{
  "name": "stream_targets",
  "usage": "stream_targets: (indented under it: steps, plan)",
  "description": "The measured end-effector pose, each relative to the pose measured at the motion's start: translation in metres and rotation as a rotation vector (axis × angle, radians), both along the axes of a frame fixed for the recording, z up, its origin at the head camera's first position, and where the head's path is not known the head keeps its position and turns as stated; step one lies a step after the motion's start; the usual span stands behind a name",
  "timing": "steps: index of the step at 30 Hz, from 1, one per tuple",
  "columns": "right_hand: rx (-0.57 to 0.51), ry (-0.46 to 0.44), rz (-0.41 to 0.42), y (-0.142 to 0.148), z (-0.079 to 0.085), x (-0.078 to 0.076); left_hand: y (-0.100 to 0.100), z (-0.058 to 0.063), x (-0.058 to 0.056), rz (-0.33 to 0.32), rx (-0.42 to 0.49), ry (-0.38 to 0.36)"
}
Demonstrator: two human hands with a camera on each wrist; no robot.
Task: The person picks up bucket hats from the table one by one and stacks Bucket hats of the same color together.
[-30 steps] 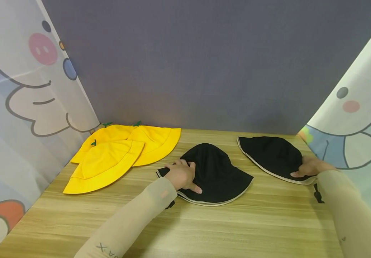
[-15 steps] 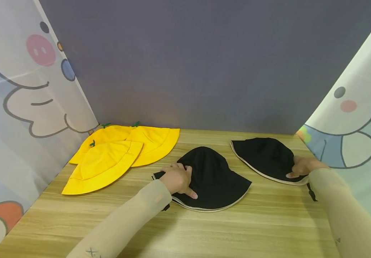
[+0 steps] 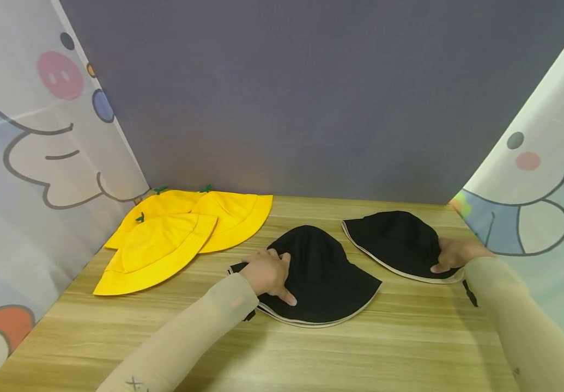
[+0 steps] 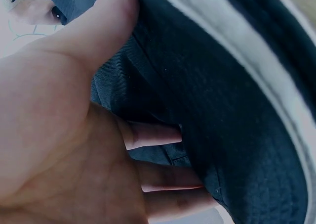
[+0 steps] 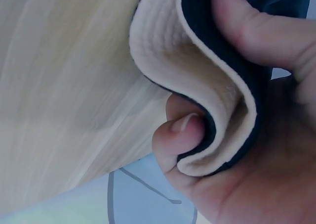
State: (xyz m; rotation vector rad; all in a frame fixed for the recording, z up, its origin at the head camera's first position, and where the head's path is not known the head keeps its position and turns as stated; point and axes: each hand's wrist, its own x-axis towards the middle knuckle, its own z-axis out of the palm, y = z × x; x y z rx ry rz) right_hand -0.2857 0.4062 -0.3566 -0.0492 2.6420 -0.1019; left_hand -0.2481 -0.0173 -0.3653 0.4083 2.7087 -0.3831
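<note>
Pale wood-grain table [image 3: 321, 359], a grey panel [image 3: 286, 98] behind it, cartoon-printed curtains [image 3: 22, 228] down both sides: that is what my feed brings me. Three yellow hats [image 3: 161, 247] overlap at the left. I see the middle black hat [image 3: 323, 277] lying on the table, the left hand [image 3: 266, 273] spread across its left side with the thumb well apart; the fingertips go out of sight behind cloth in the wrist view, so I cannot tell whether they pinch. Further right, the right hand [image 3: 458, 255] grips the other black hat [image 3: 394, 242] by its brim, thumb on one face and fingers curled round the other, bending the edge into a fold.

What worries me: that fold could crease the brim, and a one-sided pull might swing the hat round. Its dark strap [image 3: 470, 294], loose beside the right sleeve [image 3: 517, 321], could get caught under the wrist. If the left hand presses hard, the crown may cave in.

Against one second earlier, the other black hat lies further left, closer to the middle one, which sits slightly nearer the person. The yellow hats look unmoved.
</note>
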Motion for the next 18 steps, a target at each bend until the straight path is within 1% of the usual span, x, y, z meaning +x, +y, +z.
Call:
stream_targets:
  steps: [6,10,13,15,17,18]
  plan:
    - [-0.015,0.011,-0.002,-0.004,-0.005,-0.001,0.000,0.000,-0.001,0.005,-0.002,0.008]
    - [0.013,0.000,-0.043,-0.006,-0.002,0.002,0.010,0.007,0.000,0.041,-0.014,-0.002]
    - [0.031,-0.013,-0.073,-0.008,0.000,0.004,0.025,-0.009,-0.012,0.038,-0.067,0.025]
    - [0.041,-0.011,-0.083,-0.010,0.001,0.004,0.034,-0.007,-0.011,0.005,-0.112,0.057]
    - [0.047,-0.018,-0.094,-0.013,0.002,0.002,0.042,-0.003,-0.007,-0.036,-0.127,0.108]
    - [0.048,-0.019,-0.093,-0.014,0.003,0.002,0.047,0.007,0.000,-0.049,-0.118,0.129]
